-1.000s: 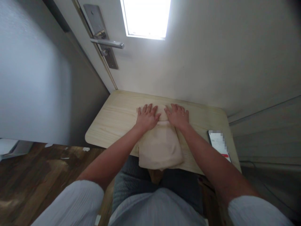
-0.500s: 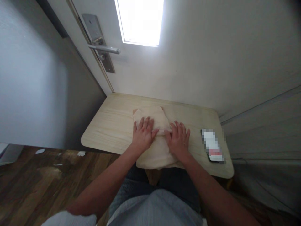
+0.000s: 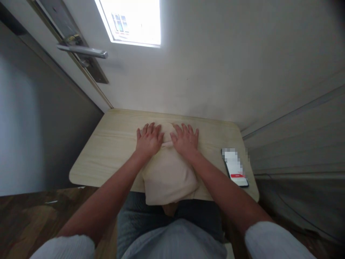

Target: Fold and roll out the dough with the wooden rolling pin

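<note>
A pale beige cloth lies flat on the small wooden table, its near end hanging over the front edge. Across its far part runs a narrow raised fold. My left hand presses on the cloth's far left side with the fingers spread. On the far right side rests my right hand, palm down, fingers apart. The fold shows between my two thumbs; what lies under the palms is hidden.
A phone with its screen lit lies at the table's right end. Behind the table stands a white door with a metal handle and a bright window. A grey panel is at the left.
Both hands have slid farther toward the door along the cloth, and the fold now sits farther away. More cloth hangs over the front edge. The view has shifted right.
</note>
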Demonstrator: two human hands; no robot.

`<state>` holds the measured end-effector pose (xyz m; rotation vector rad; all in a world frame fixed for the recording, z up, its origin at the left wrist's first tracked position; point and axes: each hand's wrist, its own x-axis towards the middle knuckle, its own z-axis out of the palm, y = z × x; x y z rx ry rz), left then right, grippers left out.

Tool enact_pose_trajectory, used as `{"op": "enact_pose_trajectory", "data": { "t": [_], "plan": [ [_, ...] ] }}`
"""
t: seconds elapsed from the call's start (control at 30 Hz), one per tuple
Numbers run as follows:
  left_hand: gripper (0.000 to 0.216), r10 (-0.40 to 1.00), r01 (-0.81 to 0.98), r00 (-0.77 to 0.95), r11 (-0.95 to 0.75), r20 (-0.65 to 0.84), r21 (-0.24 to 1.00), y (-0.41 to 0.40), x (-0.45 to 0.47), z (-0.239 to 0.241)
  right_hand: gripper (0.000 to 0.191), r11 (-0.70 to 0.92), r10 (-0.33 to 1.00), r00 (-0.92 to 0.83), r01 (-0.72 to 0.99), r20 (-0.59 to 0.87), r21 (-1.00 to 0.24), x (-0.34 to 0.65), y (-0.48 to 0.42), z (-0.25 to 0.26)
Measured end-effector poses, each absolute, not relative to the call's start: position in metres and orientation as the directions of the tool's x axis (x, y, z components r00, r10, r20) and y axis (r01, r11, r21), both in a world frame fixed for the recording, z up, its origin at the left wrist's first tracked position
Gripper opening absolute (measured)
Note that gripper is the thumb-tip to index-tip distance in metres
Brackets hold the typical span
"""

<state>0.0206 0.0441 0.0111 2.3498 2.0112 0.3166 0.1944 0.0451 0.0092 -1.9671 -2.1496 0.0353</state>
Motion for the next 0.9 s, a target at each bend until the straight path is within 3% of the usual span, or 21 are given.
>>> {"op": "enact_pose_trajectory", "data": {
  "t": [0.33, 0.53, 0.9],
  "plan": [
    [0.052, 0.970, 0.970, 0.145, -0.178, 0.194, 0.168, 0.077, 0.013, 0.014, 0.069, 0.081, 0.997, -0.079, 0.972, 0.018, -0.219, 0.187, 0.091, 0.010],
    [0.051, 0.969, 0.964, 0.191, -0.216, 0.158, 0.157, 0.048, 0.019, 0.013, 0.060, 0.080, 0.994, -0.061, 0.972, 0.092, -0.221, 0.194, 0.046, 0.011],
    [0.051, 0.939, 0.942, 0.289, -0.314, 0.184, 0.120, -0.003, 0.021, 0.018, 0.069, 0.103, 0.990, -0.080, 0.972, 0.115, -0.209, 0.207, -0.036, 0.009]
  ]
}}
